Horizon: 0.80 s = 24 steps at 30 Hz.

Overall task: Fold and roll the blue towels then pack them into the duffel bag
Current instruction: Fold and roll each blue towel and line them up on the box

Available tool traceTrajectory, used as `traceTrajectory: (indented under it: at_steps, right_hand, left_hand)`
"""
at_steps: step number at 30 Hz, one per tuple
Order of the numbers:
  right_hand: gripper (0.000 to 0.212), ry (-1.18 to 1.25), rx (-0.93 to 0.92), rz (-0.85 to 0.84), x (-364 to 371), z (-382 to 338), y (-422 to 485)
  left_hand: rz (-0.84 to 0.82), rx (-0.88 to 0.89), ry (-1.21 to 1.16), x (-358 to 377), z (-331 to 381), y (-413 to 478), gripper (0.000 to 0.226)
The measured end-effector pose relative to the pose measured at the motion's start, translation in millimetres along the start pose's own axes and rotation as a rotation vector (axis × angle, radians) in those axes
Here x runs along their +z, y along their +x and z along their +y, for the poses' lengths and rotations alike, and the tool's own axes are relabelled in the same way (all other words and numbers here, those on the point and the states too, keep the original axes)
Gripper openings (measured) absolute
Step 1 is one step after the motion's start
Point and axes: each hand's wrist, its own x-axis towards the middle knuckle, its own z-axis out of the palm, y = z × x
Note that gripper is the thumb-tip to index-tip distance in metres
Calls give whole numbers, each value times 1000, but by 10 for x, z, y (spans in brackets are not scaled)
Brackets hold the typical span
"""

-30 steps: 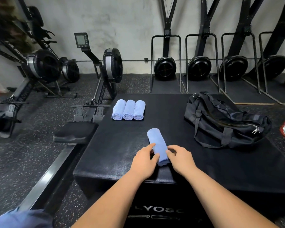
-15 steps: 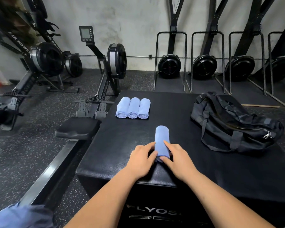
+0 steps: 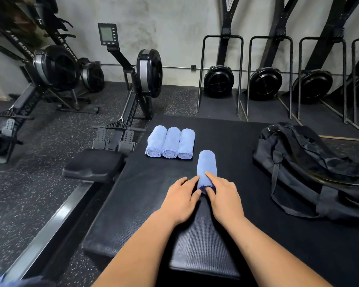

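Observation:
A rolled blue towel (image 3: 206,165) lies lengthwise on the black padded box top (image 3: 247,146), just right of and nearer than three rolled blue towels (image 3: 170,145) set side by side. My left hand (image 3: 181,196) lies flat with straight fingers against the roll's near left side. My right hand (image 3: 224,196) holds the near end, with its forefinger over the top and its thumb at the end face. The black duffel bag (image 3: 311,172) slumps at the right of the box, and I cannot tell whether its zip is open.
A rowing machine (image 3: 131,96) with its black seat (image 3: 93,164) and rail runs along the box's left edge. More rowers stand at far left, and upright machines (image 3: 219,79) line the back wall. Blue cloth (image 3: 0,281) shows at the bottom left corner.
The roll has turned from slanted to pointing straight away and has slid closer to the three rolled towels. Both hands stayed at its near end.

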Motion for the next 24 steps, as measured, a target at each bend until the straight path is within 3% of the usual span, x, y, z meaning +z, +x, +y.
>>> traceTrajectory:
  at_steps: [5,8,13,24]
  right_hand:
    - [48,-69,35,36,118,-4,455]
    - [48,-102,51,52,196,0,740]
    - [48,-164,68,73,317,-10,1161]
    - [50,-183,61,9,440,-38,1532]
  left_hand:
    - [51,-37,-27,94,-87,405,56]
    - [184,-43,-14,166,-97,552,46]
    - [368,2,145,238,-80,527,49]
    - [378,0,150,239,-98,554,49]
